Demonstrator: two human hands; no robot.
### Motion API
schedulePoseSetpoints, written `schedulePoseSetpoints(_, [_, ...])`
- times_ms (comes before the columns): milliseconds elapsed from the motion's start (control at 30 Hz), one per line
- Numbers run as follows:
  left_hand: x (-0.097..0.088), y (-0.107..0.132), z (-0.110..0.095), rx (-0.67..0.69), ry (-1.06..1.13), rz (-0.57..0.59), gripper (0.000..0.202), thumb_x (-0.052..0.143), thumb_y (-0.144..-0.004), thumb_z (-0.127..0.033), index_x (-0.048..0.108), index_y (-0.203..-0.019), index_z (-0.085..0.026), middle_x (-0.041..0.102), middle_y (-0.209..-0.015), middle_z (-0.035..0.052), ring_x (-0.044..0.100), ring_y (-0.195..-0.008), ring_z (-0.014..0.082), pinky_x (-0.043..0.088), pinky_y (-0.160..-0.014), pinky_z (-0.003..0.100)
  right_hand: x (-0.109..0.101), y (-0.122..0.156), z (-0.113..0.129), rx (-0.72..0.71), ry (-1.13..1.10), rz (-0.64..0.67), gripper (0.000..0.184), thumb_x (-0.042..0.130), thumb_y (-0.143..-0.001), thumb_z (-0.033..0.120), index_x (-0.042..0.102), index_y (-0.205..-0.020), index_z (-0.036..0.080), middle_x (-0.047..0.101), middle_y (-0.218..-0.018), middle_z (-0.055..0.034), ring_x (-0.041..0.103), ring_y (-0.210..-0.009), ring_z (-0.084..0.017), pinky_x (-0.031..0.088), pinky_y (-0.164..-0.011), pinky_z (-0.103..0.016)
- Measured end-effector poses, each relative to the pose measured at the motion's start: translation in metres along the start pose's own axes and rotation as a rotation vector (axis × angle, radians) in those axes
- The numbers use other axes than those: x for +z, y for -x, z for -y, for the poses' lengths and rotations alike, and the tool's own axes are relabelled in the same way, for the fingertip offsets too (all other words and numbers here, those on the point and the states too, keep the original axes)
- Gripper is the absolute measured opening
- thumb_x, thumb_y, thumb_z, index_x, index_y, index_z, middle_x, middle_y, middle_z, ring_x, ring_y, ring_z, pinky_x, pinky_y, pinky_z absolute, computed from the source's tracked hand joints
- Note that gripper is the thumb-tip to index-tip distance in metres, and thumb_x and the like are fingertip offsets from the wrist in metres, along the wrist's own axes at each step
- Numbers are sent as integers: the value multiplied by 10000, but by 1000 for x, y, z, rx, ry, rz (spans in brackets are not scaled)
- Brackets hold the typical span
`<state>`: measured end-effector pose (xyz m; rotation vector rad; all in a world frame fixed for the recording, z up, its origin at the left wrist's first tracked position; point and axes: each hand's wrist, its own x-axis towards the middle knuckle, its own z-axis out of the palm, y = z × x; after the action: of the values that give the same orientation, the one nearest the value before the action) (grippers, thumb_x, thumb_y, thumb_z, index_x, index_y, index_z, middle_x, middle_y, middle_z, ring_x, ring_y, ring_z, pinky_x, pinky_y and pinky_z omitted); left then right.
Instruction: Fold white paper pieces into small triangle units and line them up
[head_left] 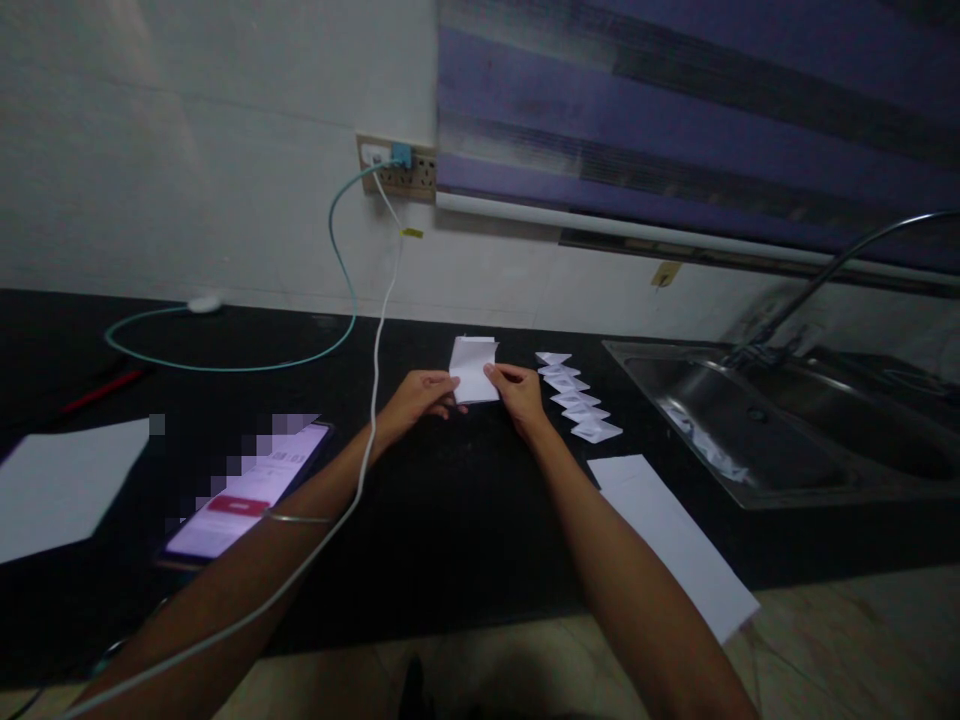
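Observation:
A small white folded sheet of paper point(473, 368) is held up between my two hands over the dark counter. My left hand point(420, 395) pinches its lower left edge, thumb in front. On the other side my right hand point(517, 390) grips the right edge, its thumb also on the front face. Just right of that hand lies a slanting row of several folded white paper pieces point(576, 393). A larger white sheet point(667, 530) rests beside my right forearm, near the counter's front edge.
At left are a lit phone point(247, 490) and another white sheet point(71, 485). A white cable point(379, 350) hangs from the wall socket point(397, 170) and crosses my left forearm. A teal cable point(225, 365) loops on the counter point(450, 540). The steel sink point(720, 420) is at right.

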<state>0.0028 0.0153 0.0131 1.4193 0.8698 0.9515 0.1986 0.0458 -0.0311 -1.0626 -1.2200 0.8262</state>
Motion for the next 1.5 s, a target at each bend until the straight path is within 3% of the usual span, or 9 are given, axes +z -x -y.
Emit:
schedulePoseSetpoints(100, [1, 1, -3, 12, -61, 47, 256, 713, -838, -309, 660, -698, -101, 684, -611, 53, 560, -460, 82, 407, -468, 178, -1, 0, -1, -8, -5, -3, 402, 790, -683, 497, 806, -860, 136, 785, -852, -75, 689, -756, -227, 534, -725, -353])
schedulePoseSetpoints(267, [5, 2, -5, 29, -98, 17, 209, 659, -876, -252, 622, -727, -111, 649, -577, 35, 548, -446, 85, 389, -456, 181, -1, 0, -2, -15, -8, 8, 391, 790, -692, 484, 807, -873, 139, 786, -856, -79, 694, -761, -232, 537, -737, -362])
schedulePoseSetpoints(400, [6, -1, 0, 22, -128, 0, 177, 629, -891, -225, 551, -752, -147, 568, -554, -25, 508, -430, 75, 387, -431, 182, -1, -1, -2, -27, 17, -29, 401, 783, -694, 498, 808, -880, 143, 789, -890, -85, 703, -816, -249, 543, -772, -375])
schedulePoseSetpoints(600, [3, -4, 11, 54, -108, 53, 222, 659, -880, -343, 523, -904, -169, 527, -581, -59, 505, -460, 80, 419, -428, 184, 0, 0, 4, -12, 59, -36, 401, 777, -680, 506, 804, -841, 140, 782, -840, -77, 689, -783, -241, 530, -744, -359])
schedulePoseSetpoints(733, [2, -5, 13, 68, -105, 62, 305, 666, -876, -437, 524, -888, -167, 542, -568, -47, 487, -443, 72, 390, -416, 173, -1, 2, 6, -20, 73, -18, 397, 757, -700, 512, 795, -816, 134, 762, -788, -59, 659, -735, -217, 500, -696, -326])
schedulePoseSetpoints(1033, [2, -7, 19, 75, -247, -119, 467, 409, -987, -568, 572, -819, -164, 528, -540, -28, 478, -410, 97, 358, -398, 203, 1, 6, 9, -28, 67, 126, 388, 759, -717, 528, 774, -750, 141, 710, -708, -36, 598, -660, -174, 443, -633, -291])
schedulePoseSetpoints(1200, [-2, -10, 23, 146, -356, -168, 555, 434, -952, -621, 570, -674, -160, 575, -558, 17, 527, -488, 129, 370, -459, 231, 3, 9, 12, -11, 76, 185, 392, 774, -700, 532, 791, -789, 150, 744, -765, -55, 625, -687, -186, 467, -658, -306])
schedulePoseSetpoints(1300, [-3, -11, 23, 180, -305, -192, 577, 470, -922, -650, 569, -632, -161, 595, -577, 33, 545, -516, 135, 370, -469, 235, 4, 9, 12, -12, 65, 194, 390, 778, -693, 533, 797, -803, 159, 760, -799, -65, 645, -715, -198, 487, -681, -321])
schedulePoseSetpoints(1500, [-4, -12, 22, 109, -200, -218, 550, 437, -946, -642, 581, -712, -165, 550, -529, 2, 480, -420, 108, 330, -423, 216, 4, 10, 13, -5, 65, 197, 376, 785, -688, 519, 799, -796, 158, 755, -765, -63, 642, -695, -193, 488, -675, -322])
